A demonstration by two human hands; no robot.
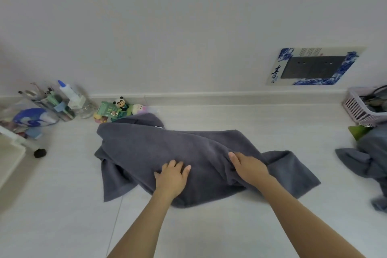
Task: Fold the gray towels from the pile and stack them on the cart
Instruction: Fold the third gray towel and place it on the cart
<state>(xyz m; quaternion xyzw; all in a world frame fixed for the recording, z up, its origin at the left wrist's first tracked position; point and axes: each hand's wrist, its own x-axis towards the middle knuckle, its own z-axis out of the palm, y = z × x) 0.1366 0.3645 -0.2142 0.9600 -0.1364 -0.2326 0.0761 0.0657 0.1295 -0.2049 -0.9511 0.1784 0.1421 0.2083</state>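
Starting at the far left, the white cart (12, 144) shows only its edge and one black caster, with a clutter of bottles and brushes (52, 100) behind it and a small panda toy (121, 103) by the wall. In the middle of the worktop (62, 205) lies the gray towel (167, 148), rumpled and only partly spread. My left hand (172, 179) rests flat on its near edge, fingers (180, 166) spread open and pressing down, gripping nothing. Just beside it my right hand (249, 166) lies on the cloth with fingers curled into a fold; I cannot tell if they pinch it. Farther right sit a pink basket (360, 109) and the pile of gray towels (368, 159), well apart from the one under my hands.
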